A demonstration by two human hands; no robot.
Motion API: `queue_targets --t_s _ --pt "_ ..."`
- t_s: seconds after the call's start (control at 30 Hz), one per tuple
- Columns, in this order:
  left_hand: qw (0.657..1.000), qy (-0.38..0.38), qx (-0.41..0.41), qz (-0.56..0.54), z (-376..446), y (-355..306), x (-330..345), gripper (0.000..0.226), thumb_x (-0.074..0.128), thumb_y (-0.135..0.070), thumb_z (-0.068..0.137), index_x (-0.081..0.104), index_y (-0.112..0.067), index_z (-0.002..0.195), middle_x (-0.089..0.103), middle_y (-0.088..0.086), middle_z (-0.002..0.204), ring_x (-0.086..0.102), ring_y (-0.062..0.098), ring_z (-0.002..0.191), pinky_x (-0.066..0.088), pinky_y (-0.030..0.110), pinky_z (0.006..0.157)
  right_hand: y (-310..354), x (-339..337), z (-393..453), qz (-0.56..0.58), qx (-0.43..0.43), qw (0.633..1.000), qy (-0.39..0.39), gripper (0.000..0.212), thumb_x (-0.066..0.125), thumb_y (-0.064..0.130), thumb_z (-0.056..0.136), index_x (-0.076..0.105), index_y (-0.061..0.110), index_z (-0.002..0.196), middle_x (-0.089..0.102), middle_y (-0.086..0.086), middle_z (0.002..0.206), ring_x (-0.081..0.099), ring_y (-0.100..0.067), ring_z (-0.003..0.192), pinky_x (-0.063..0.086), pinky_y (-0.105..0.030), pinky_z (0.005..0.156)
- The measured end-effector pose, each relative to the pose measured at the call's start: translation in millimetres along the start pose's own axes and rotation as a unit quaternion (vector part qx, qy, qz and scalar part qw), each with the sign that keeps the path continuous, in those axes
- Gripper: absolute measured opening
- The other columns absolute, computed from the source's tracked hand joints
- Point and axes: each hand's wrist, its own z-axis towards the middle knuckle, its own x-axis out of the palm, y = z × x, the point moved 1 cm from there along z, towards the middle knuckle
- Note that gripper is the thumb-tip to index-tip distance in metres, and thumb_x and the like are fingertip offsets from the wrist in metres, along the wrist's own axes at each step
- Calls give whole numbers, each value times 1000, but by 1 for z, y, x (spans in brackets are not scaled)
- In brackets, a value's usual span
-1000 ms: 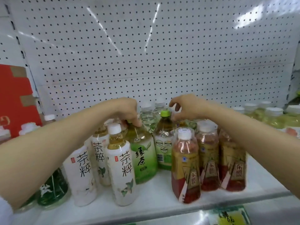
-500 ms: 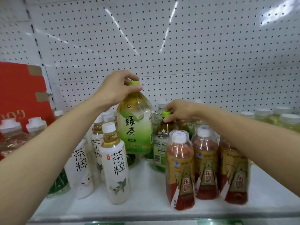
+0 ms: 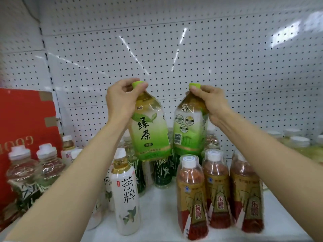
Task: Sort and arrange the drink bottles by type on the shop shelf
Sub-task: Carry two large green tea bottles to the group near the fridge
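Observation:
My left hand (image 3: 122,100) pinches the green cap of a green tea bottle (image 3: 150,133) and holds it in the air above the shelf. My right hand (image 3: 212,103) grips the cap and neck of a second green tea bottle (image 3: 189,131), also lifted, its back label facing me. The two bottles hang side by side, almost touching. Below stand a white-label tea bottle (image 3: 126,194) at front left and three red-and-gold drink bottles (image 3: 191,198) at front right on the white shelf (image 3: 157,215).
Dark green bottles (image 3: 162,172) stand behind the front row. Clear bottles with white caps (image 3: 22,173) sit at the left before a red carton (image 3: 26,123). Pale bottles (image 3: 297,144) line the far right. A white pegboard (image 3: 174,49) backs the shelf.
Both hands have risen. The left bottle was lifted first; now the right hand has also lifted its green tea bottle off the shelf, level with the left one.

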Motion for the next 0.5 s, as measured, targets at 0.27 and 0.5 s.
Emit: queue_targets --t_s 0.27,0.5 --pt "996 -19 34 -83 7 -38 -3 30 90 -34 66 80 -26 93 79 -5 86 76 12 85 61 38 86 68 2 -29 46 -122 987 -91 19 72 23 88 72 5 82 74 -15 86 68 -22 71 61 -40 71" --pt "992 0 69 -108 5 -76 -10 34 91 -30 66 80 -21 97 78 -4 84 76 11 81 62 35 81 129 4 -76 -10 -156 973 -168 20 84 23 75 74 7 78 75 -19 86 70 -23 67 61 -49 74"
